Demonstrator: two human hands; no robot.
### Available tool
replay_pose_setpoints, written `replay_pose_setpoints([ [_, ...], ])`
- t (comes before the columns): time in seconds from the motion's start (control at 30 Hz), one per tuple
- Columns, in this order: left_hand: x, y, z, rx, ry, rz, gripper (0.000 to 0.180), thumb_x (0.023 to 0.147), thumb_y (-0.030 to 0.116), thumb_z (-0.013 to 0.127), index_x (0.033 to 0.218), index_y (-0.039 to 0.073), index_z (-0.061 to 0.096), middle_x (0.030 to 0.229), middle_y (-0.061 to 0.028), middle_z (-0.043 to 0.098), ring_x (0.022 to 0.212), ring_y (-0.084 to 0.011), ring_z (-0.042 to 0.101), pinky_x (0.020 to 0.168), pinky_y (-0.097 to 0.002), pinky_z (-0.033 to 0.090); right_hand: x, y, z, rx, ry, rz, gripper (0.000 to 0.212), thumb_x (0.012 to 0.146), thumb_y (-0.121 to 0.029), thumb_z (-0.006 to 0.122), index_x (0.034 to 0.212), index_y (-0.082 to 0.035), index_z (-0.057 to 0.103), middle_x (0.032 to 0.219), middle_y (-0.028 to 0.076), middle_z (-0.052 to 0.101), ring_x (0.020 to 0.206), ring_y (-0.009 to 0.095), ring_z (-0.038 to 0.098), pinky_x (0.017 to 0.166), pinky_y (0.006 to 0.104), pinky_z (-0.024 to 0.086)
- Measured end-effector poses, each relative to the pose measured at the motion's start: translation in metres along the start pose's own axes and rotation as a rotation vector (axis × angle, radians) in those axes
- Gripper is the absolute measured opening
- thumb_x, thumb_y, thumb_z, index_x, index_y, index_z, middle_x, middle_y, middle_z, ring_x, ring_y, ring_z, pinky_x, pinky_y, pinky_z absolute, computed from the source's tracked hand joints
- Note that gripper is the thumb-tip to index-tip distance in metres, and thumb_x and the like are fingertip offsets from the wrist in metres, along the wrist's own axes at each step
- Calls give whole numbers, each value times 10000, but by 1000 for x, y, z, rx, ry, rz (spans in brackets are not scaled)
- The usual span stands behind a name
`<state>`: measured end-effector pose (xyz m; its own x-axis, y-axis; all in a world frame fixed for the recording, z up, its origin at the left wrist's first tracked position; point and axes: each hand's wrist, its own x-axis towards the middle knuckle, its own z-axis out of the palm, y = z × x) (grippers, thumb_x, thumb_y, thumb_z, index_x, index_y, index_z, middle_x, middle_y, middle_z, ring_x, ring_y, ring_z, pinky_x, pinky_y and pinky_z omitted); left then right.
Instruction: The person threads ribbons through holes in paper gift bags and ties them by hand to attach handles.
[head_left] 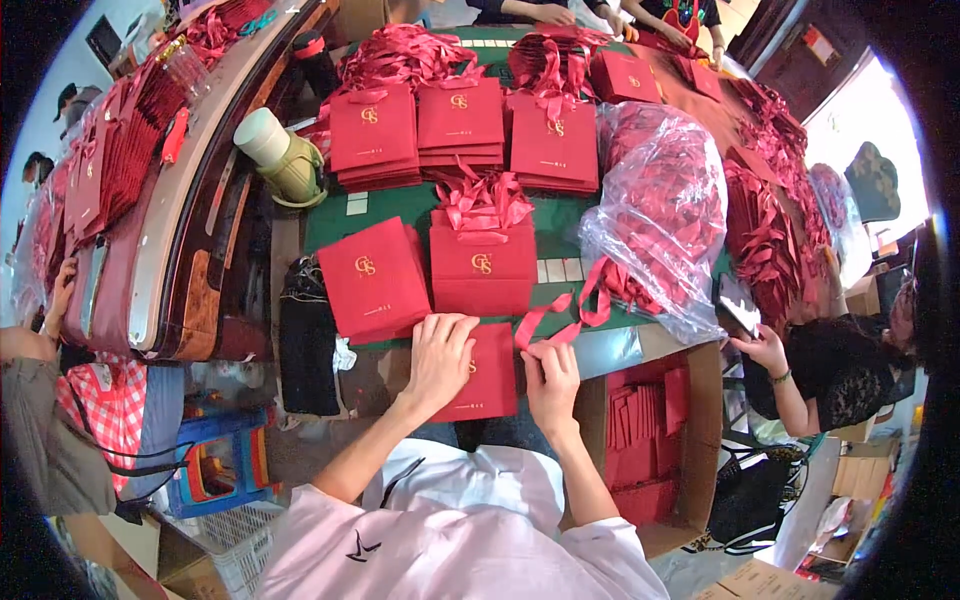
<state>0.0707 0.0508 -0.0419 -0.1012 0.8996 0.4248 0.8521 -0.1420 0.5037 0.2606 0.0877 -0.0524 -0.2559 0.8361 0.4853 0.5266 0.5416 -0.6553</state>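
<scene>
Close to my body a small red paper bag (492, 375) with gold print overhangs the table's near edge. My left hand (440, 358) grips its upper left part, fingers curled over it. At its upper right corner my right hand (552, 382) pinches a red ribbon (565, 325). That ribbon loops back toward a clear plastic bag (660, 200) full of red ribbons. Beyond my left hand lies a stack of red paper bags (372, 280). Beside it sits another red bag stack (483, 268) with ribbon handles gathered on top.
Farther back stand several red bag stacks (372, 135) on the green tabletop (340, 220). A green cup with a white lid (265, 140) stands at the left. An open carton (700, 450) of red bags is at my right. A person's hand (768, 352) holds a phone (738, 305).
</scene>
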Motion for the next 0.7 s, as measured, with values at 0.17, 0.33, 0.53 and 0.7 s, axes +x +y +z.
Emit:
replay_pose_setpoints([
  [0.17,-7,11,-3,-185,-118,-178,120,932,145,601,982,63,673,971,-115,654,938,-356,590,844,-424,455,-3,-17,-7,-9,-172,-165,240,753,44,682,968,-62,667,949,111,628,835,328,596,729,417,494],
  [0.33,-17,1,5,-787,-352,-479,301,1051,251,464,1046,28,667,955,-79,681,865,-246,627,836,-344,485,-3,-32,-9,127,-333,-293,277,707,32,686,957,-87,668,920,89,612,810,312,584,697,406,495],
  [0.53,-7,-2,-16,-1538,-399,-876,232,1035,265,546,1090,48,606,861,-5,640,780,-80,612,743,-262,513,-11,-30,-16,184,-552,-300,241,714,-100,695,951,-87,651,889,78,589,838,294,578,761,408,476],
  [0.7,-11,-4,-18,-1270,-258,-800,172,996,187,611,1077,38,583,800,-23,632,592,-90,587,524,-240,508,-11,-29,-19,177,-637,-263,193,720,-100,701,906,-81,653,876,87,601,813,300,586,743,407,484],
])
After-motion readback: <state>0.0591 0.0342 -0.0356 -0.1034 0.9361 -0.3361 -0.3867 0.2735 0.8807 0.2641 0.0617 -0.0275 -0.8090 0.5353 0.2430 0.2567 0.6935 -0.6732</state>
